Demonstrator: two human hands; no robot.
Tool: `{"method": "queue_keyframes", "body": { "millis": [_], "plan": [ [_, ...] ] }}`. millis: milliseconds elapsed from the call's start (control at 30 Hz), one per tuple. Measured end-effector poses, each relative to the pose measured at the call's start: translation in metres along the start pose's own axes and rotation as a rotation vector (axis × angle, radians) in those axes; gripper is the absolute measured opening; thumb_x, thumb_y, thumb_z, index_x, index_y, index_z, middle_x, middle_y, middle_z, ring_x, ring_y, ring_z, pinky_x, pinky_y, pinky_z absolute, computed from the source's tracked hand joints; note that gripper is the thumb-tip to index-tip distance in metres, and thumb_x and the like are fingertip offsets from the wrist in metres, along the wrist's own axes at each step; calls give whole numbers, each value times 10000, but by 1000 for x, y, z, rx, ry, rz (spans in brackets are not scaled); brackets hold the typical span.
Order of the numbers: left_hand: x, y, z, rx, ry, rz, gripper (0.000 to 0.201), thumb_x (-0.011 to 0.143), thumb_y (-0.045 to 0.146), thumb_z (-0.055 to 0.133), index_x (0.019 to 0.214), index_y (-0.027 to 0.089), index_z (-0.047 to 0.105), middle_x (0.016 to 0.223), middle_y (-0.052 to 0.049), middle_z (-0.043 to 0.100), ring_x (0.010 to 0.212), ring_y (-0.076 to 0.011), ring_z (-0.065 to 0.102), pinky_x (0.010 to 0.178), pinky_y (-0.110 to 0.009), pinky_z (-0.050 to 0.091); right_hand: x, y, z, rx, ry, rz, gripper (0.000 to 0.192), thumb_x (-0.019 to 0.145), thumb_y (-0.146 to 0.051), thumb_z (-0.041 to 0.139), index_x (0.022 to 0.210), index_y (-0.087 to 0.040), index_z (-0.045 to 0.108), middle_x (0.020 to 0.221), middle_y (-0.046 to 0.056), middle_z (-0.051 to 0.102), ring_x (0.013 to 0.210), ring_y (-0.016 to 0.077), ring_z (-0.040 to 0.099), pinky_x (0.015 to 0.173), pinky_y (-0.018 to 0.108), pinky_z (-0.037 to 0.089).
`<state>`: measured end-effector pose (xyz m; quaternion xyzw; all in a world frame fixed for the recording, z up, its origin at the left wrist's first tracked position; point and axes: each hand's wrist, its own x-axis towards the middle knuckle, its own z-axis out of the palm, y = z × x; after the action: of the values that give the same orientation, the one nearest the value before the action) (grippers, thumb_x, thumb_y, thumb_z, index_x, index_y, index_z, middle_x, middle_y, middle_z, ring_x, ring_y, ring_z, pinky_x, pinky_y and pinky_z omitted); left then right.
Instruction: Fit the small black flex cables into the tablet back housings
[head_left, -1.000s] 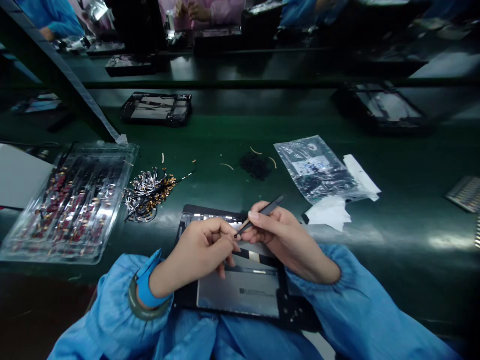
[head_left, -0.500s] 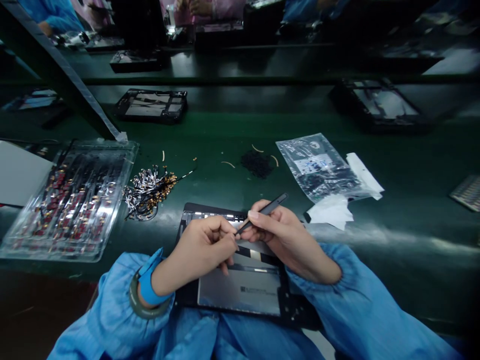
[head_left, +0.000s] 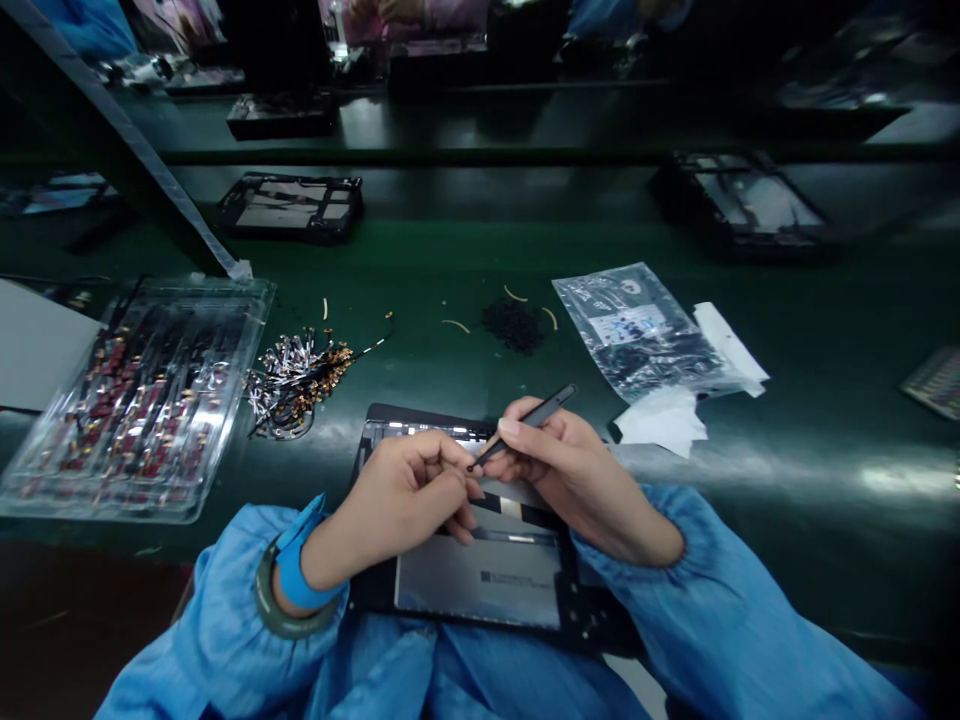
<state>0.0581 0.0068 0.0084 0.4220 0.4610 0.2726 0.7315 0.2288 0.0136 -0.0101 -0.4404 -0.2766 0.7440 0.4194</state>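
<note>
Right hand (head_left: 570, 475) pinches tweezers (head_left: 525, 425) over tablet chassis (head_left: 480, 580); left hand (head_left: 405, 495) curled shut at tweezer tip, contents unclear.

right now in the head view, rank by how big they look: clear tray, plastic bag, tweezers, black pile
1. clear tray
2. plastic bag
3. tweezers and black pile: look alike; the tweezers are nearer the camera and partly hidden by the right hand.
</note>
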Motion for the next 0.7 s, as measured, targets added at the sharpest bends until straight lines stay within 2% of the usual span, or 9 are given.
{"method": "queue_keyframes", "body": {
  "millis": [167,500,700],
  "plan": [
    [0,2,-1,3,-22,13,166,686,256,644,745,134,547,595,16,624,450,-96,608,463,-205,541,-1,1,0,2,-2,-4,325,667,-375,799,739,-173,554,588,12,690,552,113,673,527,143,517],
    [0,0,-1,-27,-35,2,292,713,393,696,725,130,571,598,7,609,473,-89,593,447,-202,546,-1,-1,1,5,-10,-20,334,666,-384,797,728,-178,541,592,8,691,537,101,663,521,137,520],
    [-1,1,-2,-23,-33,7,279,721,382,693,730,128,578,566,11,597,475,-91,589,449,-202,545,0,1,-1,-3,-9,-17,331,664,-383,799,737,-173,553,603,17,696,543,106,667,530,144,529]
  ]
}}
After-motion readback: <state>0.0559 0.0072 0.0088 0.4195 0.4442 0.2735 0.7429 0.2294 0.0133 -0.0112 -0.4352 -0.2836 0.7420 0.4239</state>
